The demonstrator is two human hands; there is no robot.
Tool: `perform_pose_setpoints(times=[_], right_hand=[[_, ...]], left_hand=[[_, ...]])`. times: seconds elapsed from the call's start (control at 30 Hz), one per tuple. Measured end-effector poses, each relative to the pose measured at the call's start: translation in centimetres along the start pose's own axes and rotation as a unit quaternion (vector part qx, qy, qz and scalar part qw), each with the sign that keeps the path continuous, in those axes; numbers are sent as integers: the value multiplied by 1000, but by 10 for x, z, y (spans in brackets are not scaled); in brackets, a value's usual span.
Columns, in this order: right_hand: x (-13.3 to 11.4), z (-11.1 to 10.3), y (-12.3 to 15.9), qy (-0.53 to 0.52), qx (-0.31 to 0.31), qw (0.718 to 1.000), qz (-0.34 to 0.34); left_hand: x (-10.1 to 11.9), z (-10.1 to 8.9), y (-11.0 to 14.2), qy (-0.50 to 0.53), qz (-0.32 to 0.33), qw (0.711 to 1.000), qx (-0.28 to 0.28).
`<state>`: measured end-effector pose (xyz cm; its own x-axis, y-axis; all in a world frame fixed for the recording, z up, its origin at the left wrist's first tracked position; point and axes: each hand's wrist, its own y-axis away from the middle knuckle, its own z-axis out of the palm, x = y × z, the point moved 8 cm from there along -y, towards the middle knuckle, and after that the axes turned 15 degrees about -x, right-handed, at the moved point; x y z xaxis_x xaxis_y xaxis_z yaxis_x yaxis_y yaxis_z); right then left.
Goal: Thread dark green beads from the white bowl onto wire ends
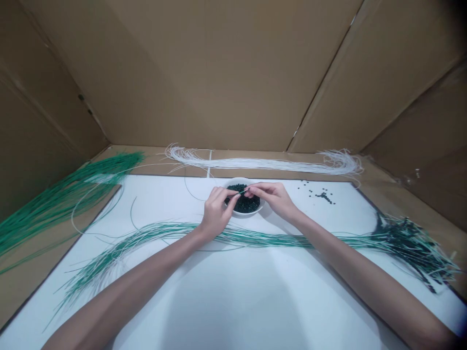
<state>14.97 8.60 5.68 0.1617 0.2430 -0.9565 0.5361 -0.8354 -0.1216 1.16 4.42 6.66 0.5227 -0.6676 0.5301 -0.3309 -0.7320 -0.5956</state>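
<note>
My left hand [217, 211] and my right hand [272, 198] meet above a small white bowl [243, 214] filled with dark green beads [243, 203]. Between their fingertips, a thin wire [241, 192] is pinched over the bowl. Whether a bead sits on it is too small to tell. A long bundle of white wires with green ends [175, 232] passes under my left wrist and forearm, then runs across the white board [237, 296] to a dark-beaded end [404, 243] at the right.
A loose row of white wires [262, 164] lies behind the board, and green wires [62, 199] spread over the brown surface at the left. Several dark beads [319, 194] are scattered on the board at the right. Cardboard walls [197, 73] surround the work area.
</note>
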Motion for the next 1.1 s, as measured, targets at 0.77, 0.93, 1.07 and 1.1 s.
perform_pose_setpoints(times=[0.77,0.93,1.07,1.1], right_hand=[[-4,8,2,62,2,998,-32],[-7,12,4,78,7,996,-32],[-9,13,4,111,-2,993,-40],[-9,13,4,118,-3,992,-41]], left_hand=[[1,0,1,4,10,1000,4],[1,2,0,5,16,1000,-2],[2,2,0,5,19,1000,0],[2,2,0,5,19,1000,-1]])
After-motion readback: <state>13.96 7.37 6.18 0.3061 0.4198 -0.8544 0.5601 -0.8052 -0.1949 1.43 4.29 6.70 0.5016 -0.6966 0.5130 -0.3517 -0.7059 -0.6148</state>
